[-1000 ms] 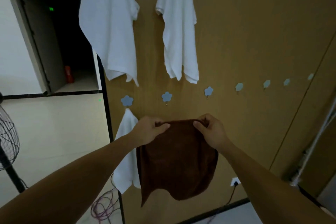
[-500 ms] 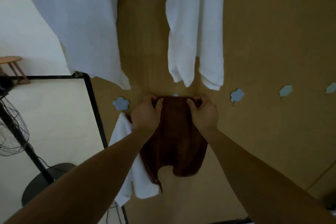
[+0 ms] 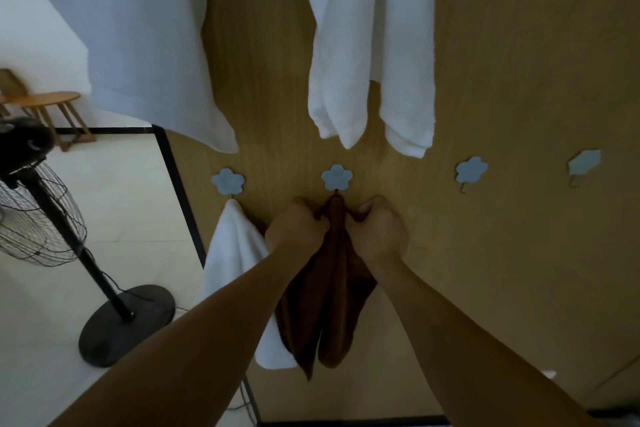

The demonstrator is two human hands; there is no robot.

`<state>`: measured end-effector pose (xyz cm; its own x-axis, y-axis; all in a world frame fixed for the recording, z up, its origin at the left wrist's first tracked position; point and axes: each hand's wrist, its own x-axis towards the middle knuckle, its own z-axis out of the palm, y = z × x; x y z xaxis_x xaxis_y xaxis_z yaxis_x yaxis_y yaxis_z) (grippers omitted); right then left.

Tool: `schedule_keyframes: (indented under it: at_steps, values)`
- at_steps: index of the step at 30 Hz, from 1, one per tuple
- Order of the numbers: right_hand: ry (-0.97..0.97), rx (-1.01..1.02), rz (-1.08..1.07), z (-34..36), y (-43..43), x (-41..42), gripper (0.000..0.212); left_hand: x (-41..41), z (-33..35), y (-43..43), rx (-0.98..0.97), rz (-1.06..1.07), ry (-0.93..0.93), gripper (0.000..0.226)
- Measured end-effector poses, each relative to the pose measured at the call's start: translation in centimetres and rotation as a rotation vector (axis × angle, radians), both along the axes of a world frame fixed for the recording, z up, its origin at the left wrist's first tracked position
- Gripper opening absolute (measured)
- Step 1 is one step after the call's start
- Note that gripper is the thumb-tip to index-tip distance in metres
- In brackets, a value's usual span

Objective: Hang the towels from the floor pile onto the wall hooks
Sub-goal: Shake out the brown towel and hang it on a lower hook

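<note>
The step in hand looks to be the seating of the brown towel (image 3: 332, 291) on a hook of the lower row. The left hand (image 3: 298, 229) and the right hand (image 3: 378, 234) sit close together against the wooden wall panel (image 3: 519, 87). Each has its fingers curled round a bunch of the towel's top edge, one on either side of a narrow ridge of cloth. That ridge rises to the metal prong just under the middle flower hook (image 3: 336, 177), and the rest of the towel hangs in folds between the forearms. Whether the cloth is truly caught over the prong or only held up against it cannot be told, since the knuckles crowd that spot.

Just to the left, a small white towel (image 3: 230, 253) hangs from the neighbouring flower hook (image 3: 228, 180) and touches the brown one lower down. Above, a wide white towel (image 3: 138, 45) and a folded white towel (image 3: 374, 45) hang from hooks out of view. To the right a free flower hook (image 3: 471, 170) is bare.

The next move probably calls for both hands to ease off together, so that the weight settles on the prong without the cloth sliding off. The floor pile is not in view, so how many towels are left cannot be judged
</note>
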<state>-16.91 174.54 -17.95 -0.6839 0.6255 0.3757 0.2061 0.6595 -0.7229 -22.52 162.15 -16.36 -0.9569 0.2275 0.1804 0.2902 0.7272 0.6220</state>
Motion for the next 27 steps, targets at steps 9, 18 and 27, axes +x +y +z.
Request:
schedule_keyframes:
  at_steps: [9, 18, 27]
  values:
    - [0.279, 0.331, 0.255, -1.8, -0.4, 0.7, 0.033, 1.2, -1.0, -0.5, -0.15, -0.267, 0.692, 0.037]
    - [0.15, 0.025, 0.432, -2.8, -0.8, 1.3, 0.043, 1.5, -0.6, -0.1, 0.272, -0.301, 0.234, 0.039]
    - [0.134, -0.226, 0.347, -2.2, -1.3, 1.0, 0.029, 2.2, -0.5, 1.4, 0.458, -0.155, -0.026, 0.005]
